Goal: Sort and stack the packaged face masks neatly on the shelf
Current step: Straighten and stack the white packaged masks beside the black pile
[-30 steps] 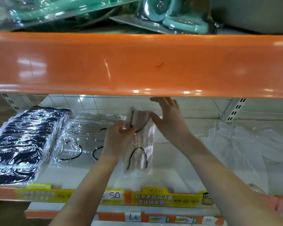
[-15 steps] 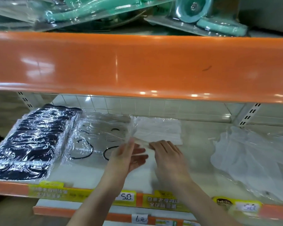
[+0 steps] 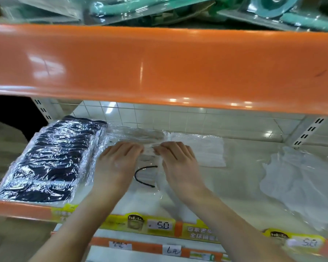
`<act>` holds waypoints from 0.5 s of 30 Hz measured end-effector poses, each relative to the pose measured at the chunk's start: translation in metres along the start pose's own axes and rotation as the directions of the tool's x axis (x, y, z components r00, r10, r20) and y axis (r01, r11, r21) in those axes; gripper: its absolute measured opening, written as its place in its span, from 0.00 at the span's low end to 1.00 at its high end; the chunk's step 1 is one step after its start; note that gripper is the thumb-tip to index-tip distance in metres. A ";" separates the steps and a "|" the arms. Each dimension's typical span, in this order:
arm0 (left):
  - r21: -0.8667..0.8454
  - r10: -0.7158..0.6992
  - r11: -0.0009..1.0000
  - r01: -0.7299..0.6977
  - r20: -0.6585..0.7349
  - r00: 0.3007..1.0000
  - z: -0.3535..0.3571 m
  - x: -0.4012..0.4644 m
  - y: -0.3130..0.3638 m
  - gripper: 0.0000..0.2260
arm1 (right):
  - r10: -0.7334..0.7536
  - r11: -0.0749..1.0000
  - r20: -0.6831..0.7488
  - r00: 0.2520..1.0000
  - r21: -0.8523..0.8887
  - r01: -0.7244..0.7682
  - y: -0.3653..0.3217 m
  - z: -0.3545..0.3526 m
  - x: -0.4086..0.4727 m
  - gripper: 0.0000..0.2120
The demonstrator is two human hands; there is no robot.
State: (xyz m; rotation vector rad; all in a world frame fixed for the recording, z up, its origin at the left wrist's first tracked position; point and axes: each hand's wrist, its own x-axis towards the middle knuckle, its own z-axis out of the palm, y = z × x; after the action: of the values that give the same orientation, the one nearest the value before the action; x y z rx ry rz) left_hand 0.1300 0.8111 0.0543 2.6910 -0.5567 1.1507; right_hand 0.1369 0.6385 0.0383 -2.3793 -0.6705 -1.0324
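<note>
Clear plastic wraps a white face mask packet [image 3: 150,167] lying on the white shelf [image 3: 240,188], just right of a stack of black masks [image 3: 49,159]. Left hand [image 3: 115,165] and right hand [image 3: 178,163] press flat on the packet, fingers straight, fingertips nearly meeting. More white packets [image 3: 201,150] lie right of it.

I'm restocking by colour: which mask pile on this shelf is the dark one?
The pile of dark masks at the shelf's far left end. The packs under the left hand and further right look white.
</note>
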 end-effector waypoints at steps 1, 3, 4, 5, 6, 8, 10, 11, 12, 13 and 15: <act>-0.007 -0.001 1.000 0.001 -0.015 1.000 0.002 -0.003 -0.008 0.08 | -0.010 1.000 0.012 1.000 0.019 0.010 -0.004 0.006 0.000 0.13; -0.012 0.006 1.000 -0.006 -0.010 1.000 0.005 -0.014 -0.021 0.11 | -0.021 0.999 0.068 0.997 0.033 0.019 -0.009 0.019 -0.006 0.14; -0.002 0.010 1.000 -0.010 0.008 1.000 0.007 -0.022 -0.027 0.12 | -0.029 0.999 0.112 0.993 0.022 0.026 -0.010 0.026 -0.012 0.15; 0.007 0.009 1.000 -0.010 0.033 0.999 0.010 -0.031 -0.031 0.11 | -0.041 0.999 0.161 0.986 0.002 0.041 -0.011 0.032 -0.019 0.16; 0.011 0.002 1.000 -0.003 0.068 0.998 0.012 -0.041 -0.035 0.11 | -0.055 0.998 0.209 0.976 -0.019 0.060 -0.012 0.037 -0.026 0.16; 0.003 -0.012 1.000 0.012 0.145 0.989 0.016 -0.057 -0.040 0.10 | -0.060 0.996 0.287 0.956 -0.042 0.075 -0.016 0.045 -0.039 0.20; -0.001 -0.015 1.000 0.015 0.205 0.979 0.018 -0.069 -0.042 0.10 | -0.040 0.998 0.332 0.942 -0.031 0.053 -0.023 0.048 -0.047 0.20; -0.005 -0.020 1.000 0.022 0.225 0.974 0.018 -0.073 -0.043 0.11 | -0.035 0.999 0.347 0.937 -0.020 0.044 -0.026 0.049 -0.050 0.18; -0.011 -0.030 0.999 0.034 0.238 0.971 0.018 -0.077 -0.043 0.13 | -0.033 0.999 0.364 0.931 -0.015 0.041 -0.029 0.050 -0.052 0.17; -0.016 -0.041 0.999 0.046 0.248 0.968 0.018 -0.080 -0.044 0.14 | -0.036 0.999 0.384 0.923 -0.017 0.046 -0.031 0.050 -0.053 0.16; -0.013 -0.068 0.997 0.075 0.288 0.955 0.020 -0.085 -0.046 0.15 | -0.042 0.998 0.427 0.903 -0.028 0.059 -0.033 0.053 -0.055 0.17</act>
State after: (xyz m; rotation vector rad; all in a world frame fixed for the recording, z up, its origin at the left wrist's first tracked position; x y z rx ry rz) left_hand 0.1072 0.8709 -0.0210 2.8499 -0.5025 0.7333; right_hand 0.1129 0.6811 -0.0285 -2.6628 -0.8723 -0.5418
